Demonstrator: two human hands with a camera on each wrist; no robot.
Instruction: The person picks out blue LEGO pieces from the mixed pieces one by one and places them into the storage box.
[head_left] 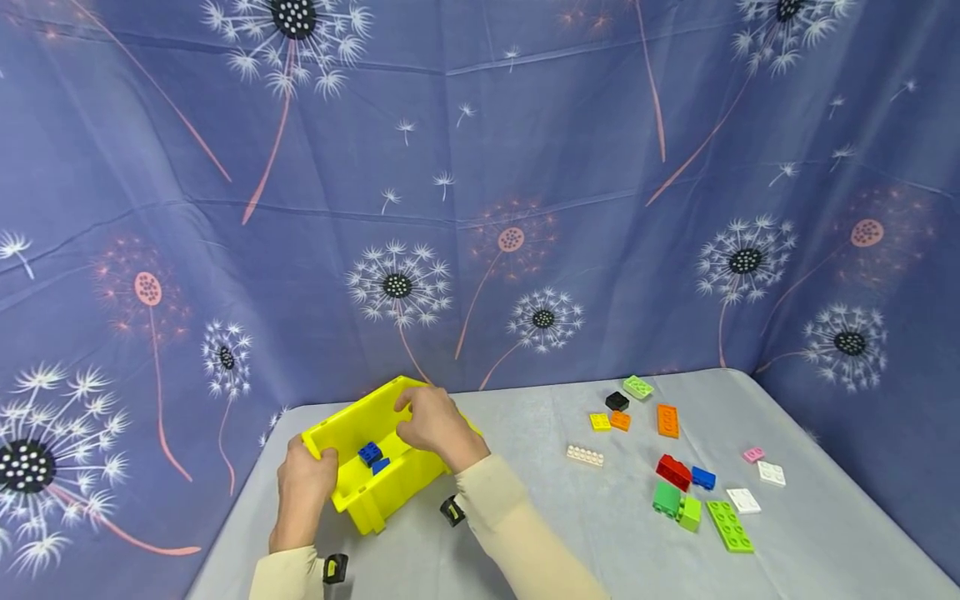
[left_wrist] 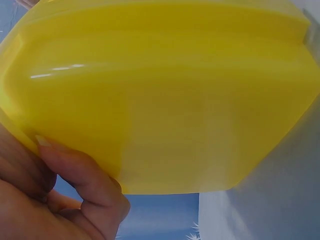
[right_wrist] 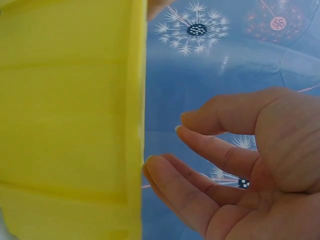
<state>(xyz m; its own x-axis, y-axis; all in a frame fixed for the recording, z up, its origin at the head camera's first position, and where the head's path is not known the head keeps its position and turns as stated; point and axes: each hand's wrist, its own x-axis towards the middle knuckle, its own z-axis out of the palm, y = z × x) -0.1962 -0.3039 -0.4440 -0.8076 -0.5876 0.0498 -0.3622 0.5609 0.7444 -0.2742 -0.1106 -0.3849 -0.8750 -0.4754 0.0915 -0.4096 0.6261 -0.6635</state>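
Observation:
A yellow plastic bin [head_left: 408, 485] stands tilted at the left part of the table, with a blue brick [head_left: 370, 453] and another blue piece [head_left: 380, 466] inside. My left hand [head_left: 306, 487] grips the bin's left end at the rim, thumb over the edge. In the left wrist view its fingers [left_wrist: 95, 187] pinch the rim of the bin. My right hand [head_left: 438, 427] hovers over the bin's right part, fingers loosely bent. The right wrist view shows nothing between the thumb [right_wrist: 215, 115] and fingers, with fingertips close to the bin's edge [right_wrist: 134, 125].
Toy bricks lie scattered over the table's right half, among them a red brick [head_left: 673, 472], a green brick [head_left: 666, 498], a long lime brick [head_left: 729, 527], an orange brick [head_left: 667, 421] and a white brick [head_left: 585, 455]. A patterned blue cloth [head_left: 480, 275] hangs behind the table [head_left: 540, 517].

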